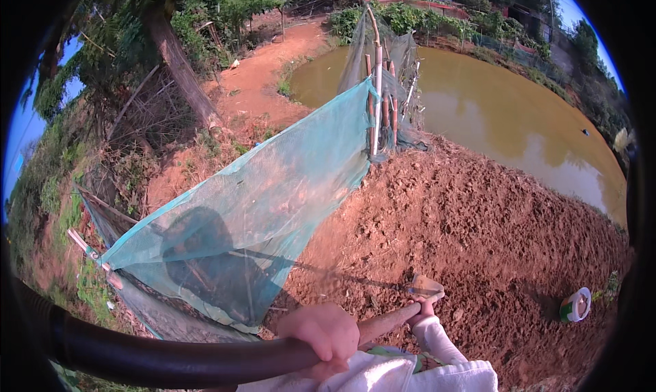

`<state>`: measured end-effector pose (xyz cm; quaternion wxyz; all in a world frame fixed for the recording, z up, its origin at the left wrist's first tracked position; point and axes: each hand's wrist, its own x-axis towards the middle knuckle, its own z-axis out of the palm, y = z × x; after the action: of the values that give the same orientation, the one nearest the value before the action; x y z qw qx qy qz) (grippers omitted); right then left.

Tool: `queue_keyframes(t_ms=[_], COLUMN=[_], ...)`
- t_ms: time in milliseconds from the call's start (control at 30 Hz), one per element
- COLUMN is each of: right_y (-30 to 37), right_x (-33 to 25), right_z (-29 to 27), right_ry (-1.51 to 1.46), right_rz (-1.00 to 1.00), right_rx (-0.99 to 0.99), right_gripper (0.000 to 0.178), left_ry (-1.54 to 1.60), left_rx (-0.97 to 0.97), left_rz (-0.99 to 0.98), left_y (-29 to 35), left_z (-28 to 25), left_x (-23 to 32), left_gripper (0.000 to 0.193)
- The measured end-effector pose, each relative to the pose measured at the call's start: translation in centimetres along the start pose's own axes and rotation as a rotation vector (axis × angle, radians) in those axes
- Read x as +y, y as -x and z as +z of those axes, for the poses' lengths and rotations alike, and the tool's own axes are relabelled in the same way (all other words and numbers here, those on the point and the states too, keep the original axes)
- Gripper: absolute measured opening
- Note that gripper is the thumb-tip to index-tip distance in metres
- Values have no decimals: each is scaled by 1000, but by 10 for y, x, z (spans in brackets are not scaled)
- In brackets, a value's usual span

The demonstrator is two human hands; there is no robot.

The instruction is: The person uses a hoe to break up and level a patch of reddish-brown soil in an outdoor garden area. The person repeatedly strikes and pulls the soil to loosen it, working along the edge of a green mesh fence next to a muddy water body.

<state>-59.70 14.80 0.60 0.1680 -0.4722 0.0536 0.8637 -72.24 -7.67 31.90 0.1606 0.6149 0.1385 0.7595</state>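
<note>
Both my hands are closed round the long handle of a hoe [387,322], which crosses the lower part of the head view. My left hand [322,332] grips it close to the camera, where the handle looks thick and dark toward the left rim. Farther along, near the hoe's head, my right hand [424,311] wraps round the wooden shaft. The metal blade [427,286] shows just beyond that hand, above loose reddish soil [437,221]. Whether the blade touches the soil I cannot tell.
A sagging green net fence [239,180] runs along the left, tied to bamboo and white poles [377,98]. A muddy pond [506,112] lies beyond the soil. At the right stands a white and green tub [575,304]. A tree trunk [179,67] leans behind the net.
</note>
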Motion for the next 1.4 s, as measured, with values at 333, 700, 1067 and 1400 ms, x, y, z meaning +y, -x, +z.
queue_keyframes(t_ms=[333, 700, 1067, 1400], right_y=[-5, -18, -32, -16], right_x=[13, 45, 57, 76], right_z=[2, -19, -26, -10], right_ry=[63, 64, 46, -1], right_rz=[-64, -54, -150, -84], right_rx=[-81, -94, -162, -89], right_gripper=[9, 24, 19, 22], left_ry=[23, -113, -217, -437], left_rx=[-35, 229, 371, 674], left_rz=[-40, -65, -133, -238], left_y=[10, 49, 64, 71], left_z=[-12, -11, -6, -2], left_x=[8, 43, 53, 61], left_gripper=[24, 23, 27, 24])
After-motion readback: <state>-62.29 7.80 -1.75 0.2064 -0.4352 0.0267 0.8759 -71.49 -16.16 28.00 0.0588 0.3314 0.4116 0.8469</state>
